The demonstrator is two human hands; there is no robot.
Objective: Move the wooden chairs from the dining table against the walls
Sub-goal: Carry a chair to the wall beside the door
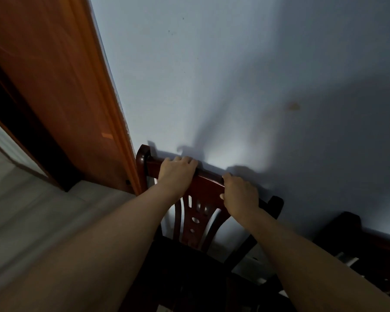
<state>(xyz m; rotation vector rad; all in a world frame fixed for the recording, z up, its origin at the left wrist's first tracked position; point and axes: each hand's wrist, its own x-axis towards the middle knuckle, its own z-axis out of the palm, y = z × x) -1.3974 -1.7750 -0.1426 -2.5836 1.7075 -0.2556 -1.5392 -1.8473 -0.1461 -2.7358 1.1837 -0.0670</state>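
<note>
Here, one wooden chair [203, 199], dark reddish finish, carved openwork back splat, stood with its back close to the pale blue wall [234, 75], just beside an orange-brown door frame [77, 86] on the left. Whether the top rail touched the wall could not be told. Left hand [178, 172]: clamped on the top rail near its left end, fingers curled over the far edge. Right hand [240, 192]: clamped on the same rail nearer its right end, thumb on the near face. Both forearms bare, extended forward. Second dark chair [358, 242], partly visible at lower right, against the same wall. Pale floor [32, 210] at left.
</note>
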